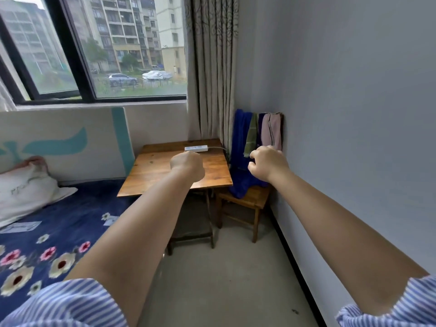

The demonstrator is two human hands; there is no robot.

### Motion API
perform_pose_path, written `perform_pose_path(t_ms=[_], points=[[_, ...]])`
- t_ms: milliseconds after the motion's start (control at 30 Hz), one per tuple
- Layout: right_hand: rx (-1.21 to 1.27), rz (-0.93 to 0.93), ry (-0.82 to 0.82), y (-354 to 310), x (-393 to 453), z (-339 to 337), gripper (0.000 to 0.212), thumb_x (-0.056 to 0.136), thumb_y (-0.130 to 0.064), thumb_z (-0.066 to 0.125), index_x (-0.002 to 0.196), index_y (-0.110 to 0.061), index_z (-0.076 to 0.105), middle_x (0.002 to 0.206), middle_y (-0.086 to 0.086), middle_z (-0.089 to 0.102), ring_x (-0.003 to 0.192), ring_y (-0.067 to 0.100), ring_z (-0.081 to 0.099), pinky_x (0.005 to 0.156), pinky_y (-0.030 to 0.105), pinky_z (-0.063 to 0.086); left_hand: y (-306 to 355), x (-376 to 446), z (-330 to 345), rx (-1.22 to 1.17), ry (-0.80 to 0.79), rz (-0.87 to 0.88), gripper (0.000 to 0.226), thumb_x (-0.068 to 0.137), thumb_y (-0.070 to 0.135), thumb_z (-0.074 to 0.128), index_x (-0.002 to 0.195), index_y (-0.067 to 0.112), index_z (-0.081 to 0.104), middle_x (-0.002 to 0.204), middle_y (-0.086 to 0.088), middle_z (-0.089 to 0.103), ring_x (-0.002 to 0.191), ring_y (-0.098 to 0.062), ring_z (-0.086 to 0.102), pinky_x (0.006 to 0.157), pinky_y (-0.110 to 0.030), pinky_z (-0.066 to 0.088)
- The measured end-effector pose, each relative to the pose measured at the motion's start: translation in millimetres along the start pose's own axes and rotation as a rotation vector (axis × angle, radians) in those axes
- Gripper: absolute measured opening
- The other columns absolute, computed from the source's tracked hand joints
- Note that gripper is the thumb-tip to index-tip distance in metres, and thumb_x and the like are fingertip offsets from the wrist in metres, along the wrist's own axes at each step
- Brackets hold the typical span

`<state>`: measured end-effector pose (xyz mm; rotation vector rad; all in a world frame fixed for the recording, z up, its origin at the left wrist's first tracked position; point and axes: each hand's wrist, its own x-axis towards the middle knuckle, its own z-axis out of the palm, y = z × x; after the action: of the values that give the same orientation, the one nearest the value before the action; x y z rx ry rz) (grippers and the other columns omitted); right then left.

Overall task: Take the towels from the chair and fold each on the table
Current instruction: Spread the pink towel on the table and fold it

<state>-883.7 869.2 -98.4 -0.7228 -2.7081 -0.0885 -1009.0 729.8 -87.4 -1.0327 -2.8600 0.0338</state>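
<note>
From the head view, we reach both arms toward the chair (pixel 245 199), where the blue towel (pixel 239 147), green towel (pixel 251 135) and pink towel (pixel 272 131) hang over its back; the worktop (pixel 160 166) holds only a power strip (pixel 196 148). Our left hand (pixel 187 165) is a loose, empty fist, and our right hand (pixel 267 164) is curled near the towels, grasping nothing yet. We judge this the first pick-up, so next we must close on one towel and carry it across.
</note>
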Motion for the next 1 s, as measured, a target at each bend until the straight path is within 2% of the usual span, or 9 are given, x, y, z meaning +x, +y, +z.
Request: perform_pose_path(t_ms=[133,333,400,500,667,833,933,1000], points=[[0.001,0.008,-0.03,30.1,88.4,35.5,0.036,0.093,-0.024,0.043,0.12,-0.006,0.056,0.121,0.013,0.057,0.113,0.029,0.05,0.092,0.037,0.042,12.6,100.1,10.9,0.015,0.016,0.036,0.026,0.093,0.015,0.043,0.114,0.011,0.06,0.112,-0.005,0.061,0.091,-0.022,0.055,0.046,-0.021,0.025],[-0.029,0.058,-0.089,73.8,207.4,98.5,0.032,0.092,-0.022,0.042,0.116,-0.007,0.059,0.117,0.012,0.059,0.111,0.028,0.05,0.086,0.034,0.041,27.4,237.5,35.5,0.021,-0.019,0.057,0.023,0.09,0.01,0.046,0.106,0.007,0.062,0.097,-0.007,0.06,0.088,-0.025,0.058,0.062,-0.026,0.042],[-0.041,0.086,-0.102,86.0,245.2,115.1,0.033,0.092,-0.021,0.041,0.117,-0.007,0.058,0.12,0.012,0.058,0.113,0.028,0.049,0.087,0.034,0.04,31.6,283.4,41.2,0.026,-0.009,0.081,0.024,0.091,0.012,0.046,0.108,0.008,0.062,0.107,-0.009,0.062,0.097,-0.027,0.06,0.068,-0.028,0.042],[-0.042,0.154,-0.113,107.1,314.2,134.2,0.034,0.092,-0.019,0.04,0.118,-0.007,0.058,0.122,0.012,0.057,0.116,0.028,0.046,0.088,0.034,0.04,40.3,363.0,45.0,0.013,0.02,0.154,0.026,0.095,0.016,0.045,0.114,0.008,0.061,0.116,-0.008,0.061,0.106,-0.028,0.059,0.07,-0.029,0.04],[-0.025,0.259,-0.093,149.6,405.1,161.3,0.032,0.09,-0.016,0.041,0.112,-0.004,0.062,0.116,0.014,0.059,0.112,0.03,0.048,0.083,0.033,0.043,64.0,484.2,47.5,-0.013,0.017,0.248,0.027,0.093,0.008,0.041,0.111,0.005,0.061,0.113,-0.008,0.062,0.101,-0.027,0.06,0.066,-0.028,0.04],[0.003,0.382,-0.137,208.7,464.9,198.4,0.029,0.09,-0.014,0.042,0.105,0.0,0.062,0.112,0.017,0.06,0.102,0.033,0.052,0.071,0.03,0.037,113.4,579.3,76.9,-0.065,-0.057,0.344,0.025,0.094,0.013,0.043,0.11,0.008,0.062,0.104,-0.006,0.06,0.094,-0.025,0.059,0.067,-0.028,0.039],[0.034,0.458,-0.146,250.6,498.4,224.8,0.021,0.089,-0.013,0.043,0.083,-0.001,0.06,0.1,0.019,0.062,0.083,0.031,0.051,0.062,0.027,0.032,147.4,630.3,97.7,-0.092,-0.096,0.392,0.023,0.094,0.016,0.043,0.104,0.008,0.062,0.102,-0.006,0.061,0.094,-0.024,0.06,0.068,-0.028,0.041],[0.06,0.497,-0.14,278.6,520.5,241.2,0.025,0.087,-0.013,0.045,0.063,-0.007,0.045,0.086,0.019,0.059,0.074,0.029,0.049,0.054,0.026,0.026,167.5,658.3,109.3,-0.085,-0.127,0.409,0.022,0.094,0.015,0.044,0.102,0.008,0.063,0.092,-0.004,0.057,0.087,-0.023,0.058,0.066,-0.028,0.041]])
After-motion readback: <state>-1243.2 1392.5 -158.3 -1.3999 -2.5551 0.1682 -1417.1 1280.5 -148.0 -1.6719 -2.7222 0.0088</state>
